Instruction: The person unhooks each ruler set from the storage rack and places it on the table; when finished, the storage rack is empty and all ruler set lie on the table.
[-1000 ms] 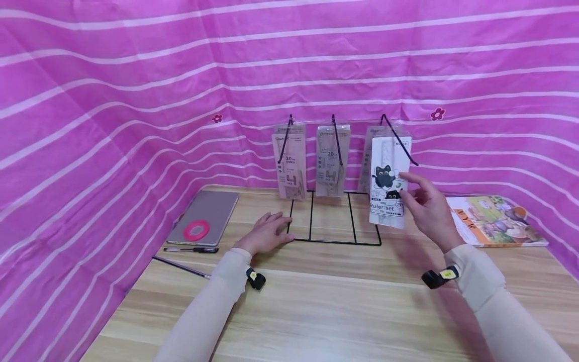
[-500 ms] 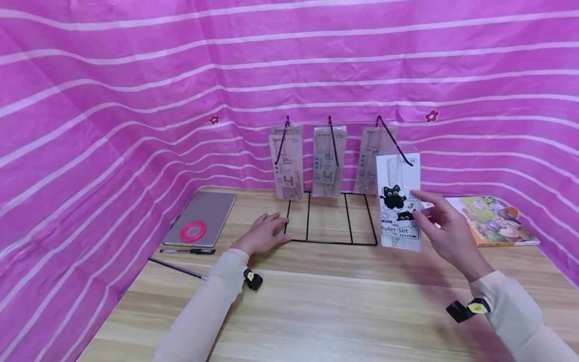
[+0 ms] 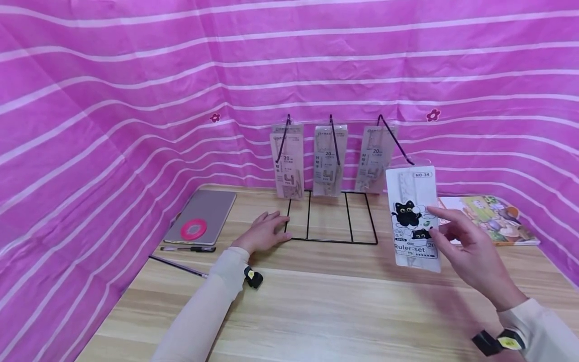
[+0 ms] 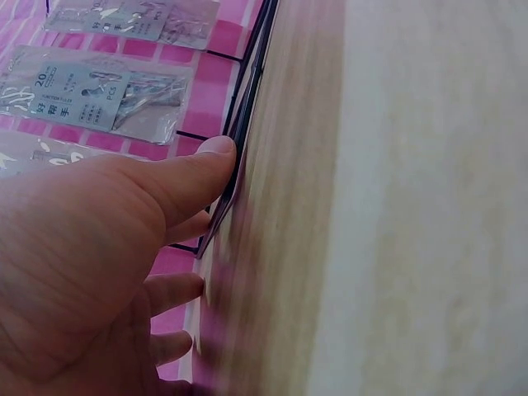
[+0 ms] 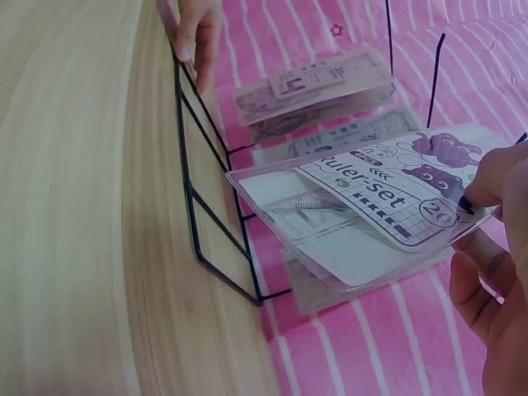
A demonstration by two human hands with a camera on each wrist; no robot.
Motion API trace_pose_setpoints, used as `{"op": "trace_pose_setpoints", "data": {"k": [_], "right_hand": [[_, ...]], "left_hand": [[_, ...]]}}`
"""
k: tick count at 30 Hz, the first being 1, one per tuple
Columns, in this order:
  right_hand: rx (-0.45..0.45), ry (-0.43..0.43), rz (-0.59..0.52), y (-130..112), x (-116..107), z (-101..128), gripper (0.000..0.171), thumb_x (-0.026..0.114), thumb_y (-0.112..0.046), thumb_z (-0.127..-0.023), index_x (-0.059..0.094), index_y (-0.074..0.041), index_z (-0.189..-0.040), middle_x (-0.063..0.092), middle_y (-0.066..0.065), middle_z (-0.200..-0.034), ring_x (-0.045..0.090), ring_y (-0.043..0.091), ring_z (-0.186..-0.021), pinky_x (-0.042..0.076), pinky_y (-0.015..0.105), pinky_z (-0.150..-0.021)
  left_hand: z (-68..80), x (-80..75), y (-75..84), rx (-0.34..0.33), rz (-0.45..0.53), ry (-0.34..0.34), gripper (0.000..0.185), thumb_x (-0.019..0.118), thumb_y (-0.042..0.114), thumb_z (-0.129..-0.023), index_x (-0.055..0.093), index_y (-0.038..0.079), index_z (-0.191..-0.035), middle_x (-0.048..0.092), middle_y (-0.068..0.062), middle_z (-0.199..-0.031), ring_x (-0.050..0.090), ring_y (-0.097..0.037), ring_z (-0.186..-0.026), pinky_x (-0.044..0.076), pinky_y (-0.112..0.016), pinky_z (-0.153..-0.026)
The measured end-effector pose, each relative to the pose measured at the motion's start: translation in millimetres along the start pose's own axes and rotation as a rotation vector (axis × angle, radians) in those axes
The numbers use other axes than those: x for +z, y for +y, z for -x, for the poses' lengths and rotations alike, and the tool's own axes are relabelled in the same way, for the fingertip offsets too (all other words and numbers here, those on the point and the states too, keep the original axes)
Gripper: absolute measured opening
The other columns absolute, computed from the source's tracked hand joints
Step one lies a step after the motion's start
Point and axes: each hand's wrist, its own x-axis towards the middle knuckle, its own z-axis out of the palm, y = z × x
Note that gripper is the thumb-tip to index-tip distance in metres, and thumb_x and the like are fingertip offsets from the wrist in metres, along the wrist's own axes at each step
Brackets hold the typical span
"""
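Right hand (image 3: pixel 475 251) pinches ruler-set pouch (image 3: pixel 413 218) — rulers inside.

Mock stationery stall: packaged ruler sets (image 3: pixel 331 160) hanging on wire rack (image 3: pixel 332 216), pink striped cloth (image 3: pixel 135 90) backing wooden table (image 3: pixel 316 311).

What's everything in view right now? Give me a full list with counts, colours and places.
Cat ruler-set pack: 1, white with black cats, held in the air off the right hook's tip.
Hanging ruler packs: 3, clear and grey, one on each hook at the back.
Wire rack: 1, black, base on the table at the middle back.
Notebook: 1, grey, back left.
Tape roll: 1, pink, on the notebook.
Pens: 2, dark, left of the table.
Picture book: 1, colourful, back right.
Table: 1, light wood.
Left hand: rests on the rack's base.
Right hand: pinches the cat pack.
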Motion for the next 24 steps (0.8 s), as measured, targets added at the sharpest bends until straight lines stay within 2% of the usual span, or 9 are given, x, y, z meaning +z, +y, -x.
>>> {"op": "trace_pose_setpoints", "data": {"k": [7, 12, 16, 18, 20, 22, 24], "right_hand": [[-0.086, 0.036, -0.023, -3, -11, 14, 0.063, 0.065, 0.03, -0.082, 0.062, 0.006, -0.139, 0.064, -0.014, -0.118, 0.062, -0.005, -0.089, 0.05, 0.002, -0.077], [-0.107, 0.095, -0.038, 6, -25, 17, 0.061, 0.062, 0.032, -0.08, 0.06, 0.011, -0.137, 0.067, -0.016, -0.115, 0.063, -0.005, -0.091, 0.051, 0.002, -0.078], [0.005, 0.12, 0.013, 24, -36, 15, 0.058, 0.065, 0.025, -0.085, 0.061, 0.006, -0.14, 0.066, -0.022, -0.104, 0.061, -0.009, -0.086, 0.049, 0.0, -0.077], [0.077, 0.097, 0.068, 36, -40, 12, 0.055, 0.067, 0.017, -0.089, 0.062, 0.001, -0.142, 0.065, -0.026, -0.099, 0.06, -0.009, -0.079, 0.049, 0.001, -0.07], [0.14, 0.046, 0.115, 48, -44, 11, 0.053, 0.07, 0.008, -0.094, 0.062, -0.004, -0.144, 0.064, -0.027, -0.092, 0.06, -0.007, -0.073, 0.047, 0.005, -0.062], [0.186, -0.024, 0.166, 60, -46, 8, 0.05, 0.07, -0.002, -0.098, 0.06, -0.007, -0.147, 0.064, -0.023, -0.087, 0.058, -0.004, -0.067, 0.046, 0.012, -0.056], [0.224, -0.1, 0.214, 70, -45, 3, 0.049, 0.07, -0.011, -0.101, 0.058, -0.011, -0.149, 0.066, -0.016, -0.096, 0.057, -0.005, -0.069, 0.044, 0.015, -0.057]], "left_hand": [[0.5, -0.5, 0.6, -0.005, 0.011, -0.006, 0.066, 0.064, 0.05, -0.103, 0.046, 0.023, -0.16, 0.024, -0.013, -0.175, 0.009, -0.048, -0.162, 0.011, -0.068, -0.131], [0.4, -2.2, 1.9, 0.01, -0.001, 0.002, 0.067, 0.064, 0.049, -0.103, 0.045, 0.022, -0.16, 0.025, -0.014, -0.175, 0.011, -0.048, -0.162, 0.012, -0.066, -0.131], [0.7, -3.2, 2.9, 0.01, -0.005, 0.001, 0.067, 0.064, 0.05, -0.103, 0.045, 0.021, -0.16, 0.025, -0.014, -0.175, 0.012, -0.048, -0.162, 0.013, -0.067, -0.13], [0.8, -3.1, 2.9, 0.009, -0.002, -0.001, 0.068, 0.065, 0.05, -0.102, 0.045, 0.021, -0.16, 0.025, -0.014, -0.175, 0.012, -0.047, -0.162, 0.014, -0.067, -0.13], [0.4, -2.0, 2.2, 0.008, -0.001, -0.001, 0.067, 0.064, 0.05, -0.102, 0.045, 0.021, -0.16, 0.026, -0.014, -0.175, 0.012, -0.048, -0.162, 0.014, -0.068, -0.13], [0.7, -2.1, 1.9, 0.004, 0.002, -0.003, 0.068, 0.065, 0.05, -0.102, 0.045, 0.022, -0.161, 0.025, -0.013, -0.175, 0.012, -0.047, -0.162, 0.013, -0.068, -0.13], [0.7, -2.6, 1.2, 0.002, 0.001, -0.001, 0.068, 0.065, 0.05, -0.102, 0.045, 0.022, -0.16, 0.025, -0.013, -0.175, 0.011, -0.047, -0.162, 0.013, -0.067, -0.13]]}}
